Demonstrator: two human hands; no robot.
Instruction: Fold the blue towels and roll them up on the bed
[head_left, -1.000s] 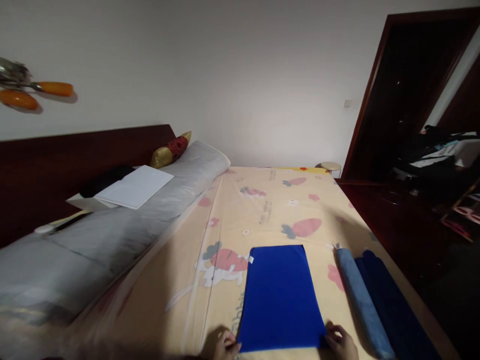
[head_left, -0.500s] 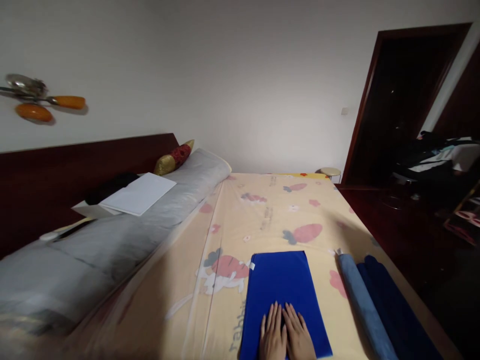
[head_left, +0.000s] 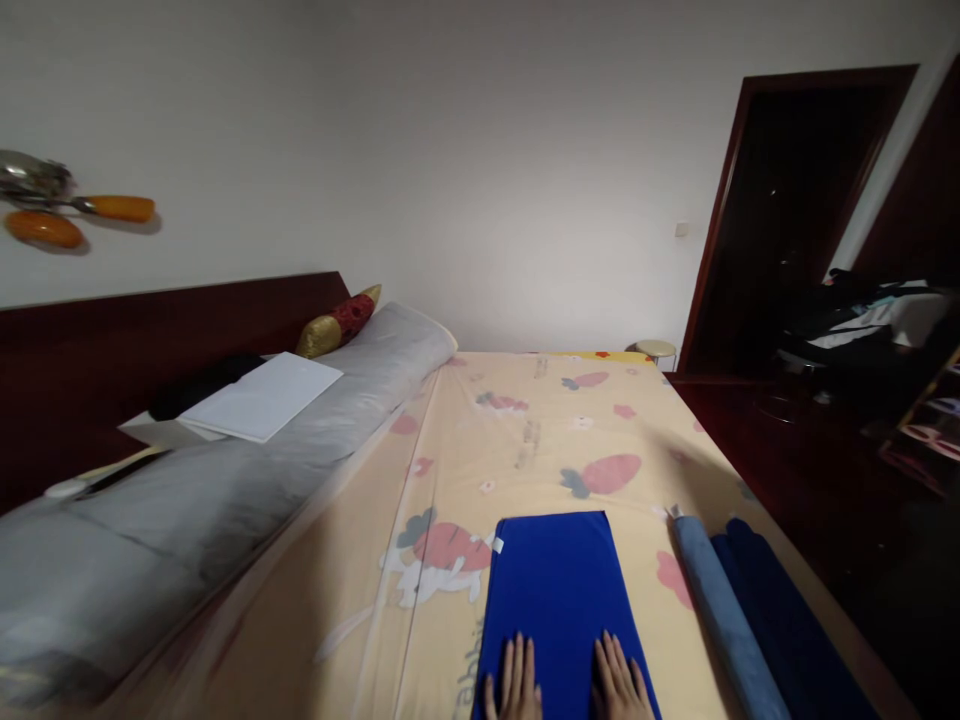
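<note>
A blue folded cloth (head_left: 556, 575) with a small white tag at its far left corner lies flat on the bed. My left hand (head_left: 514, 682) rests palm down on its left side, fingers stretched out. Flat on the right side of the same cloth is my right hand (head_left: 619, 680), its fingers extended as well. A strip of bare cloth shows between the two hands. The frame's lower edge cuts off both wrists and the cloth's near end.
To the right lie a rolled light-blue cloth (head_left: 726, 615) and a dark navy roll (head_left: 787, 625). The bed's patterned sheet (head_left: 517, 420) stretches ahead. A grey bolster (head_left: 300, 490) bearing a white board (head_left: 262, 396) runs along the headboard (head_left: 187, 325). A stool (head_left: 655, 349) stands beyond.
My hands have moved apart, the left toward the cloth's left edge and the right toward its right edge. Both now sit nearer the bottom of the view, which has shifted slightly.
</note>
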